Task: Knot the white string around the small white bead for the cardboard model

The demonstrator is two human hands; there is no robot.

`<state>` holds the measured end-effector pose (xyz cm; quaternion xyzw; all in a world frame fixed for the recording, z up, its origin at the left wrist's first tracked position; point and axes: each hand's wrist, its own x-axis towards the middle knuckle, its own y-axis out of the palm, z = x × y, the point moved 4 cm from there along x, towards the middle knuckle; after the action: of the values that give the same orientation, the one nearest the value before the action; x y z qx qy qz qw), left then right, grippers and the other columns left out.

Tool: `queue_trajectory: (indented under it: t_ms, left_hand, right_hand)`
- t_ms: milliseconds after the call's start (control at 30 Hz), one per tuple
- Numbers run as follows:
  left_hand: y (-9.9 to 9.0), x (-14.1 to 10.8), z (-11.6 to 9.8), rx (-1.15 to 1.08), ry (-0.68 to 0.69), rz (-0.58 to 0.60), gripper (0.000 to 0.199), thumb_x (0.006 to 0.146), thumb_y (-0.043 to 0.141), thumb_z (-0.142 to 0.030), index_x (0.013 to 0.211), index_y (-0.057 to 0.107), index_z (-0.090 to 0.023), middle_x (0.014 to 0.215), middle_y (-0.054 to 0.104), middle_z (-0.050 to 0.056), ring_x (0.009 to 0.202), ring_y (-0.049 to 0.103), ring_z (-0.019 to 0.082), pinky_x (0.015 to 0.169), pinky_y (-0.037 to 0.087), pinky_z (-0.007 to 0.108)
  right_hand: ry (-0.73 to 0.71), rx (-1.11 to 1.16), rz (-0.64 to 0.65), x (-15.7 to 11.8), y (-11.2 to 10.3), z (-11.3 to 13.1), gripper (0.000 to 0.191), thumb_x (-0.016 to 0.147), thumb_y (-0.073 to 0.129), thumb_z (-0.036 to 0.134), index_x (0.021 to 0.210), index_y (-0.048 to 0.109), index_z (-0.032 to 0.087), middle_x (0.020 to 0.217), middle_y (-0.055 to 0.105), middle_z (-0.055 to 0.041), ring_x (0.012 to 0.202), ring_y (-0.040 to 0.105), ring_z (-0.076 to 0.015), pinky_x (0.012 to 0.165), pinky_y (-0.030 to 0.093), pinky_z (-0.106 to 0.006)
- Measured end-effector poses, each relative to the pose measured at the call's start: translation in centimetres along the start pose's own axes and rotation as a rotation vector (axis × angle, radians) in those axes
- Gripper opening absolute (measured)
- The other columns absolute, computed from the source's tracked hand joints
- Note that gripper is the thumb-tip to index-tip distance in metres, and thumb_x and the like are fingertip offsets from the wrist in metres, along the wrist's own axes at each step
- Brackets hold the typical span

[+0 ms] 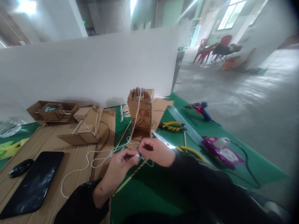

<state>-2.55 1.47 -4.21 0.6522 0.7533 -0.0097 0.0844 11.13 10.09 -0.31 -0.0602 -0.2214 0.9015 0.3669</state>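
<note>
My left hand [121, 166] and my right hand [157, 151] meet low in the middle of the view, fingertips nearly touching. Both pinch the white string [87, 158] around a small piece that is too small to make out. Loose loops of the string lie over the cardboard at the left, and a strand runs up the front of an upright cardboard structure [143, 113] to its slotted top. Scissors [163, 139] with yellow handles lie just behind my right hand. Under my hands a thin twisted yellowish stick [128, 179] rests on the green tabletop [144, 199].
At the right are yellow-black pliers [173, 126], a glue gun [201, 109], clear glue sticks [185, 124] and a purple device [221, 151] with a cable. On the left are a black phone [32, 183], a black mouse [21, 168] and cardboard pieces [86, 130]. A white partition [88, 68] stands behind.
</note>
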Motion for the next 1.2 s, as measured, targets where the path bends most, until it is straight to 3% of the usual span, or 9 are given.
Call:
queue_trajectory:
  t_ms: [200,300,400,533,767,967,1200]
  left_hand:
    - [0.1,0.3,0.0,0.088,0.136,-0.109,0.014,0.078,0.071,-0.028,0.08,0.064,-0.016,0.078,0.07,0.001,0.075,0.064,0.015,0.072,0.05,0.025]
    - [0.3,0.4,-0.2,0.094,0.163,-0.12,0.018,0.078,0.07,-0.029,0.092,0.067,-0.017,0.088,0.073,0.004,0.083,0.067,0.018,0.078,0.052,0.029]
    - [0.3,0.4,-0.4,0.08,0.137,-0.12,0.027,0.078,0.069,-0.031,0.101,0.07,-0.018,0.097,0.074,0.007,0.091,0.068,0.021,0.084,0.052,0.033]
    - [-0.1,0.3,-0.5,0.092,0.121,-0.157,0.019,0.074,0.073,-0.03,0.088,0.074,-0.018,0.085,0.076,0.005,0.08,0.069,0.021,0.076,0.054,0.031]
    - [-0.7,0.3,0.3,-0.099,0.073,-0.209,0.026,0.068,0.079,-0.028,0.092,0.073,-0.018,0.083,0.075,0.003,0.077,0.068,0.016,0.076,0.052,0.027]
    - [-0.8,0.4,0.2,-0.226,0.059,-0.244,0.025,0.061,0.084,-0.023,0.082,0.073,-0.017,0.074,0.074,0.0,0.07,0.065,0.012,0.071,0.051,0.022]
    - [-0.5,0.0,0.4,-0.193,0.084,-0.175,0.021,0.066,0.08,-0.024,0.086,0.075,-0.02,0.085,0.074,0.003,0.081,0.066,0.016,0.08,0.05,0.029]
  right_hand:
    - [0.06,0.038,-0.005,-0.1,0.4,-0.1,0.016,0.079,0.061,0.028,0.072,0.063,0.014,0.058,0.057,0.0018,0.051,0.045,-0.0079,0.046,0.034,-0.018]
    - [0.071,0.103,0.018,-0.3,0.7,0.1,0.016,0.081,0.059,0.027,0.073,0.062,0.014,0.057,0.056,0.0021,0.049,0.045,-0.0072,0.045,0.034,-0.018]
    - [0.058,0.198,0.035,-0.5,0.8,0.3,0.014,0.083,0.056,0.025,0.077,0.062,0.014,0.058,0.057,0.002,0.047,0.046,-0.0066,0.044,0.035,-0.017]
    - [0.035,0.247,0.028,-0.7,0.8,0.6,0.012,0.083,0.056,0.024,0.078,0.061,0.014,0.059,0.057,0.0017,0.047,0.046,-0.0065,0.044,0.037,-0.017]
    - [-0.04,0.146,0.0,-1.0,0.8,1.1,0.015,0.082,0.059,0.026,0.076,0.065,0.013,0.06,0.057,0.001,0.052,0.044,-0.0081,0.048,0.036,-0.019]
    - [-0.081,0.098,0.016,-1.1,1.6,1.1,0.016,0.081,0.058,0.024,0.073,0.065,0.013,0.058,0.056,0.0009,0.052,0.045,-0.0093,0.05,0.036,-0.021]
    - [-0.106,0.064,0.028,-0.6,1.9,0.5,0.017,0.081,0.06,0.027,0.073,0.067,0.013,0.061,0.059,0.0005,0.054,0.048,-0.0098,0.052,0.039,-0.021]
